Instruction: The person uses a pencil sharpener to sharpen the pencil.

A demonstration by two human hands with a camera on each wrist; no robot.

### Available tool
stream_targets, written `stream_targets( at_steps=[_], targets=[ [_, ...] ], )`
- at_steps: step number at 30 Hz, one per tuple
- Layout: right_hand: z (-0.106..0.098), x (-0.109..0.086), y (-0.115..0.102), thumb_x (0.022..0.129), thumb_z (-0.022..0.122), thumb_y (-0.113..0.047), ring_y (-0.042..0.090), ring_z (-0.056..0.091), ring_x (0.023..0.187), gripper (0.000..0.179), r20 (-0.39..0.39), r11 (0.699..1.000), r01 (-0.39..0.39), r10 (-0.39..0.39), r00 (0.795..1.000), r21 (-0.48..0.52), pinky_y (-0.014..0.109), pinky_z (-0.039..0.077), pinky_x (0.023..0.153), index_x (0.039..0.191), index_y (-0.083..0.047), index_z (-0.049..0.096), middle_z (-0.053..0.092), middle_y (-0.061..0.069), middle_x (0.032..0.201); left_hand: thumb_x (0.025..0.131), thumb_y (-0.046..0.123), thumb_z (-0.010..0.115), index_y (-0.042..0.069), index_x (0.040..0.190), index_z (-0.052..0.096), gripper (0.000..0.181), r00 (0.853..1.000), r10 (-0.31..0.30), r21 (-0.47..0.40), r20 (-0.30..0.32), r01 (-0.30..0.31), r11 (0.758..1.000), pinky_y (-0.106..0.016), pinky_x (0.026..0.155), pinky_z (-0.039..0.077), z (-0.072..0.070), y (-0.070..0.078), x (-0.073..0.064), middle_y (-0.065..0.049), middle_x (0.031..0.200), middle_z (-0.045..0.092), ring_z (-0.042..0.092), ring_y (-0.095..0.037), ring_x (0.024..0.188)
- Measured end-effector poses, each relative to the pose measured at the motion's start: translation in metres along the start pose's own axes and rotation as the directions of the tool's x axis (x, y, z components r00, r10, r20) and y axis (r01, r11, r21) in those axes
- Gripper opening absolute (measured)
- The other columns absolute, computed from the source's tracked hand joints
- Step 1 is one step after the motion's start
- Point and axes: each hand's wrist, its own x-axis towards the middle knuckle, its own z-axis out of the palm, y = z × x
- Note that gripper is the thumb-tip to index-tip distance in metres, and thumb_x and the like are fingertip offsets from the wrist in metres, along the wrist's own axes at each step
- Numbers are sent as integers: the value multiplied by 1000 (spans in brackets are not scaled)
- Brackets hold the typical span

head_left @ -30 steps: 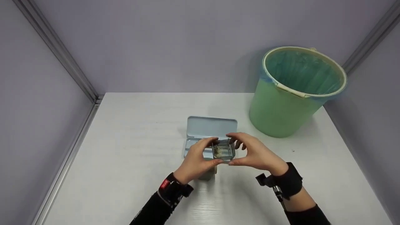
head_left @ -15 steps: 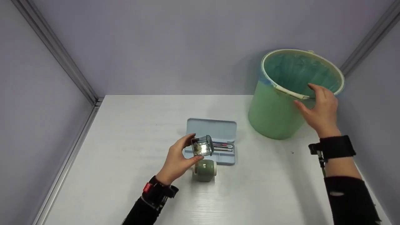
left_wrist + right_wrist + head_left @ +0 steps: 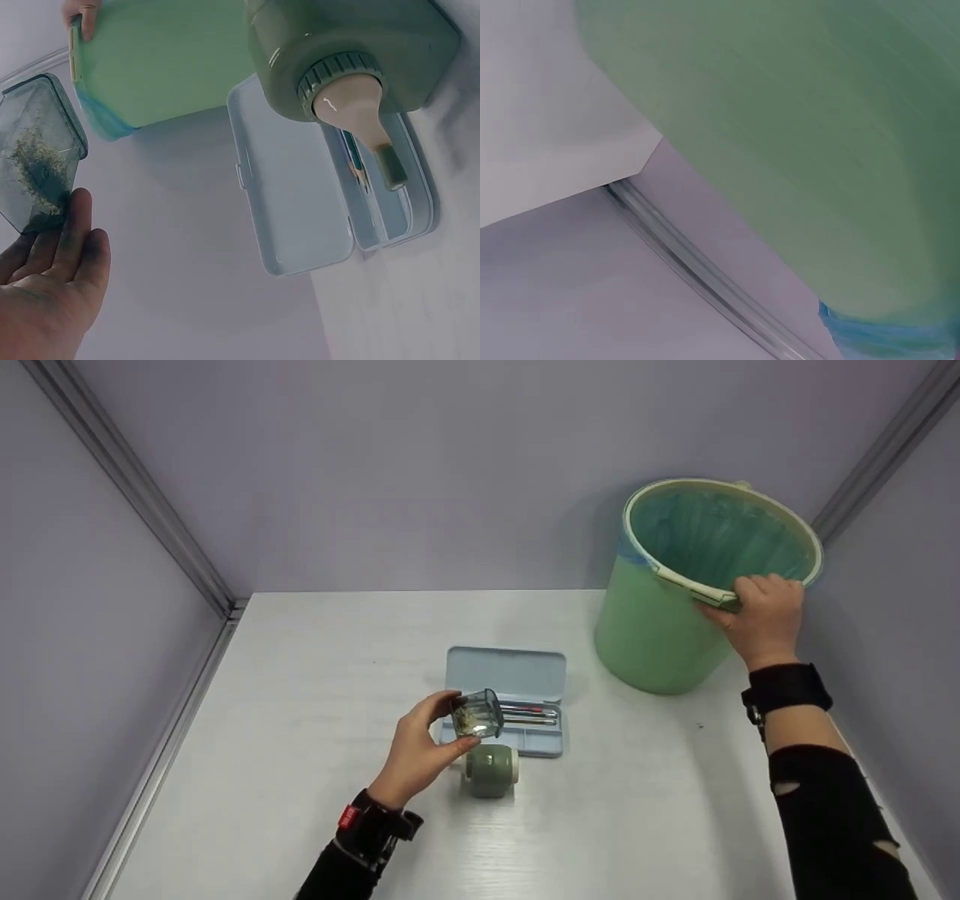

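Observation:
My left hand holds a clear shavings drawer between thumb and fingers, raised above the table. Pale pencil shavings show through its wall in the left wrist view. Below it lies a green hand-crank pencil sharpener; its crank handle points toward the left wrist camera. My right hand grips the near rim of a green trash bin, fingers over the edge and thumb outside. In the right wrist view only the bin's wall shows; the hand is out of that view.
Behind the sharpener an open light-blue pencil case holds several pencils. The bin, lined with a blue-green bag, stands at the table's back right. Grey walls enclose the white table.
My right hand has left the drawer, moved right and back to the bin, and closed on its rim. My left hand has shifted left with the drawer, now tilted.

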Motion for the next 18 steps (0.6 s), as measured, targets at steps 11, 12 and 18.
stream_targets(
  at_steps=[11,12,18],
  targets=[
    [-44,-46,-43,84,56,-72,28,28,49,75,-201,997,71,-62,978,39,44,20,61,58,-6,31,31,11,50,81,14,81,-3,132,55,59,998,40,2,-45,-40,999,-50,103,48,-10,-1,2,-17,128,65,63,-34,119],
    [-51,-53,-51,84,56,-72,27,26,48,75,-219,996,72,-61,974,44,43,19,61,58,-7,30,29,10,50,81,14,81,-2,132,55,59,998,38,3,-42,-37,999,-50,103,48,-10,-1,2,-17,129,65,63,-34,120],
    [-93,-86,-100,82,53,-76,27,23,49,76,-276,995,73,-54,960,61,39,19,61,57,-9,29,26,6,51,84,14,79,0,134,54,57,1000,15,-15,-20,-15,1000,-49,104,47,-10,-3,-3,-16,130,64,61,-34,123]
  ],
)
